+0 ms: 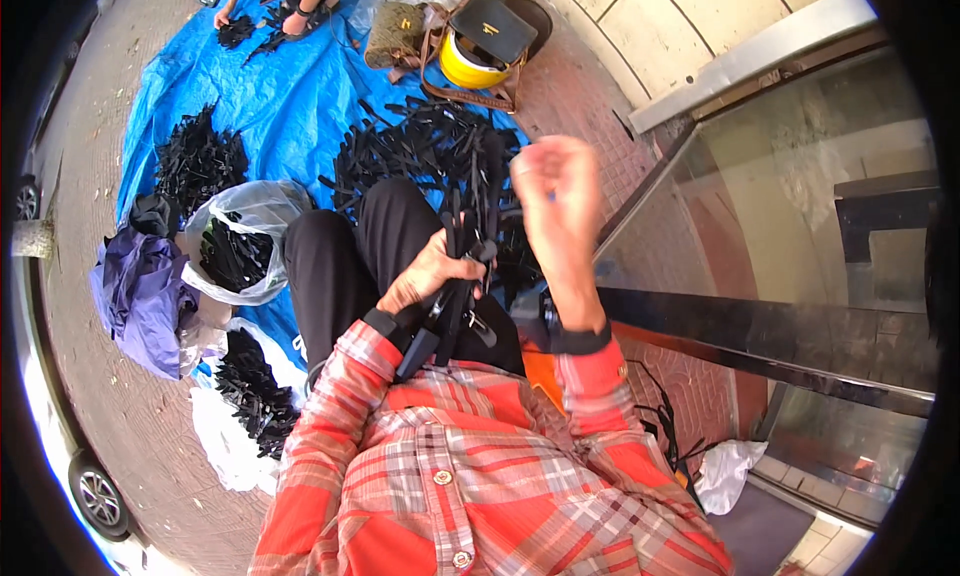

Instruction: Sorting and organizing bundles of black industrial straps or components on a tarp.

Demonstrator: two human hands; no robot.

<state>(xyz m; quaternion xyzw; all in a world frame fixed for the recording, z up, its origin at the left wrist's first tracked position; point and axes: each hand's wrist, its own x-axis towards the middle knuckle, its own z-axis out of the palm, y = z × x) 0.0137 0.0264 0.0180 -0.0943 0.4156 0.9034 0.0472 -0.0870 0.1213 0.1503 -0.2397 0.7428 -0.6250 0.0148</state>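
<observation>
My left hand (pixel 440 269) is closed round a bundle of black straps (pixel 456 314) in front of my knees. Plastic-looking clips or buckles show among the straps, and their lower ends hang down over my lap. To the right, my right hand (pixel 556 181) is raised away from the bundle, blurred by motion, with its fingers curled in. A tiny blue spot shows by the palm; what the fingers hold, if anything, cannot be made out. Just beyond my knees spreads a large heap of similar black straps (pixel 400 156).
A blue tarp (pixel 290 106) carries another black pile (pixel 200 161). Left of my knees stand a clear plastic bag (pixel 285 211) of black pieces, purple cloth (pixel 145 301) and a white bag (pixel 215 426). Bags (pixel 490 31) lie far right. A co-worker's hands (pixel 295 24) handle black pieces. Glass (pixel 760 236) borders my right.
</observation>
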